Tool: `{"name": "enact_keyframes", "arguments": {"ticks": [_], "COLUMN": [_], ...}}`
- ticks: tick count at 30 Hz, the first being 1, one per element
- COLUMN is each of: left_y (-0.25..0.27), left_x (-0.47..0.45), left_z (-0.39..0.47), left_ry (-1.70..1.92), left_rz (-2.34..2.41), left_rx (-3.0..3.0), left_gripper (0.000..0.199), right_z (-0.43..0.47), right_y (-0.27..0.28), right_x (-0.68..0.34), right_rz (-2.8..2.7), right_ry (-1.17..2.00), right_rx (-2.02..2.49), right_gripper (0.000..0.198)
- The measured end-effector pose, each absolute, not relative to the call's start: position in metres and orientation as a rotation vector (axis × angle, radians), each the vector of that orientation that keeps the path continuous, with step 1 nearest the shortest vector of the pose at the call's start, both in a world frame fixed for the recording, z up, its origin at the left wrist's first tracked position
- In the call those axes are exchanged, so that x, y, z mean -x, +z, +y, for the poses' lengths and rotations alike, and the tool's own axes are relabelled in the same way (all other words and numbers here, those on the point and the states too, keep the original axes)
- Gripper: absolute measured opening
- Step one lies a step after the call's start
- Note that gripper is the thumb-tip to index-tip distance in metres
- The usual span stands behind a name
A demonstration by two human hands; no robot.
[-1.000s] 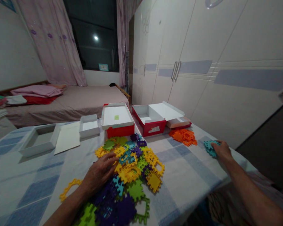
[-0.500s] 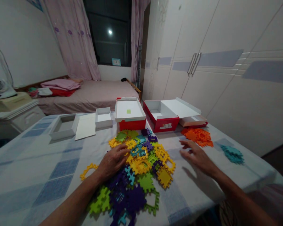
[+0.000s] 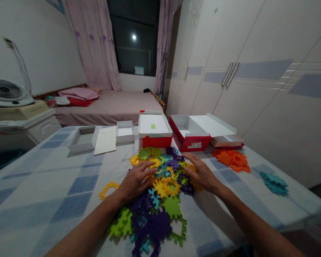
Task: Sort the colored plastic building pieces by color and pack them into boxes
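At the mixed pile (image 3: pixel 164 188) of toothed plastic pieces, I had both bare hands, the left hand (image 3: pixel 137 178) on its left side, the right hand (image 3: pixel 203 175) at its right edge.
The left fingers lay bent over yellow pieces (image 3: pixel 156 161) in the pile; from my feed I could not tell whether they gripped any. The right thumb and fingers stood apart with yellow showing beneath, and I could not tell whether they pinched a piece. Right of the pile sat an orange heap (image 3: pixel 231 160), with a teal heap (image 3: pixel 274 182) farther right. Left of the pile lay a lone yellow frame (image 3: pixel 103 192). Behind the pile stood a red box (image 3: pixel 157 142); behind it to the right, an open box (image 3: pixel 195 143); behind it to the left, a small white tray (image 3: pixel 125 138).
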State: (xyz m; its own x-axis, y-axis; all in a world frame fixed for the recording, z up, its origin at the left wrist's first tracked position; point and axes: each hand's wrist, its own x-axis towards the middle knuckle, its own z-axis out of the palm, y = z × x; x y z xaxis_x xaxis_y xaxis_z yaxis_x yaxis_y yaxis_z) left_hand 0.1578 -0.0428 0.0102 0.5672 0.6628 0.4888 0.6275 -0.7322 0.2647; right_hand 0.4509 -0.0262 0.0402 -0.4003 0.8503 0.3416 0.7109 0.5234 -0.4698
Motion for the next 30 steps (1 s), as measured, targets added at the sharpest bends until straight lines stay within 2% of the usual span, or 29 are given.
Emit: {"name": "enact_keyframes", "arguments": {"ticks": [4, 6, 9, 12, 23, 30], "left_y": [0.016, 0.018, 0.018, 0.016, 0.012, 0.014], "left_x": [-0.16, -0.16, -0.158, -0.154, -0.152, -0.151], "left_z": [-0.045, -0.045, -0.042, -0.038, -0.036, -0.038], "left_ry": [0.749, 0.781, 0.906, 1.019, 1.083, 1.092], "left_rz": [1.007, 1.025, 1.095, 1.186, 1.249, 1.22], "left_rx": [-2.836, -2.819, -2.758, -2.688, -2.567, -2.516], "left_gripper": [0.033, 0.028, 0.019, 0.02, 0.023, 0.022], "right_z": [-0.006, 0.002, 0.014, 0.024, 0.051, 0.048], "right_y": [0.048, 0.048, 0.047, 0.05, 0.049, 0.049], "right_x": [-0.412, -0.401, -0.395, -0.391, -0.368, -0.399], "right_rz": [-2.44, -2.511, -2.464, -2.397, -2.463, -2.237], "right_ry": [0.345, 0.297, 0.123, 0.033, 0.267, 0.278], "right_rx": [1.07, 1.144, 1.433, 1.601, 1.862, 1.88], "right_gripper": [0.026, 0.019, 0.02, 0.021, 0.039, 0.015]}}
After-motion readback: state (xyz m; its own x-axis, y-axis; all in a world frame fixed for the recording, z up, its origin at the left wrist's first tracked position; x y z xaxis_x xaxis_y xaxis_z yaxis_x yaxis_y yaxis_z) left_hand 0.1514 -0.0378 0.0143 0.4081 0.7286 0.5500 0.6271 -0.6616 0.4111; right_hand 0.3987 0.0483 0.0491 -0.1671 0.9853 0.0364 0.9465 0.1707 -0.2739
